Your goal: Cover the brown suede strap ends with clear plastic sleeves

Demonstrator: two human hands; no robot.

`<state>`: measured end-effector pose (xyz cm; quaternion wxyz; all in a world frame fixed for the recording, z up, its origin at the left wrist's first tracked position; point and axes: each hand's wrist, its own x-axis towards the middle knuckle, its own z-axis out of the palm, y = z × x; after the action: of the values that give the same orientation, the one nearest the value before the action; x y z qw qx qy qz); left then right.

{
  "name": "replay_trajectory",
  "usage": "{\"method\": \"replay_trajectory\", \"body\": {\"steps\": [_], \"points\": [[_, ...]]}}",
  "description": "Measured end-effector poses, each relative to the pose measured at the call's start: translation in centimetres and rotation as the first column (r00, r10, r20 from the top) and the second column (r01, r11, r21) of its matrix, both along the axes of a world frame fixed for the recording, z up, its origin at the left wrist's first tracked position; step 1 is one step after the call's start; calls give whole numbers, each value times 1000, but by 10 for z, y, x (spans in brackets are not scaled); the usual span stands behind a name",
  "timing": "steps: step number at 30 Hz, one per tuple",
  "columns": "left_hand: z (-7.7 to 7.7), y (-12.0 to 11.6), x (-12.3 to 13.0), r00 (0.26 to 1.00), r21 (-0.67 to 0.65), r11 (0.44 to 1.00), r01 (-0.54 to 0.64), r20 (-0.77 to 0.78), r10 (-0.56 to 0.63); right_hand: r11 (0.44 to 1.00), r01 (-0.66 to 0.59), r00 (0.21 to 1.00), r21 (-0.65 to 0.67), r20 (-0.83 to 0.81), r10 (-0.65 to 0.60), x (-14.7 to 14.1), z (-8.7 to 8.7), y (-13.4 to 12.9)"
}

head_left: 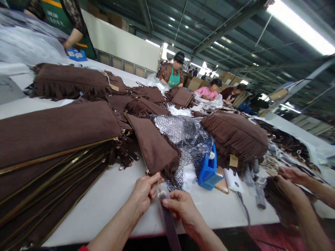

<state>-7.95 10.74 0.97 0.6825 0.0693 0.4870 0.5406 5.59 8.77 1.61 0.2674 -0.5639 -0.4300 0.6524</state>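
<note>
My left hand (143,192) pinches a small gold-coloured metal clasp at the end of a dark brown strap (169,223). Just below the clasp, my right hand (184,207) is closed on the strap, thumb on top; it seems to have clear plastic around it, and its lower end runs out of view. Right above my left hand lies a brown fringed pouch (154,141) with a gold zip along its edge. A black-and-white patterned sheet (187,139) spreads beside and partly under the pouch.
Stacked brown zipped bags (57,129) fill the left. A blue tape dispenser (209,170), white power bank (233,180) and tagged fringed bag (235,136) stand to the right. A co-worker's hands (293,184) handle brown material at far right. Other people work along the table.
</note>
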Motion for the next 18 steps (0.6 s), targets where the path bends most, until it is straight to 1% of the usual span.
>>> {"method": "replay_trajectory", "body": {"steps": [3,7,14,18], "points": [[-3,0,0,999,14,999,30,10,-30,1000,11,1000,22,1,-11,-5,-2,4],[-5,-2,0,999,22,999,41,22,-41,999,16,1000,41,-7,-16,-12,-3,7],[-3,-1,-3,993,33,994,102,62,-104,997,66,997,28,-41,-64,-22,5,15],[-6,-2,-2,993,24,995,100,60,-101,994,107,993,16,-56,-106,-24,3,16]]}}
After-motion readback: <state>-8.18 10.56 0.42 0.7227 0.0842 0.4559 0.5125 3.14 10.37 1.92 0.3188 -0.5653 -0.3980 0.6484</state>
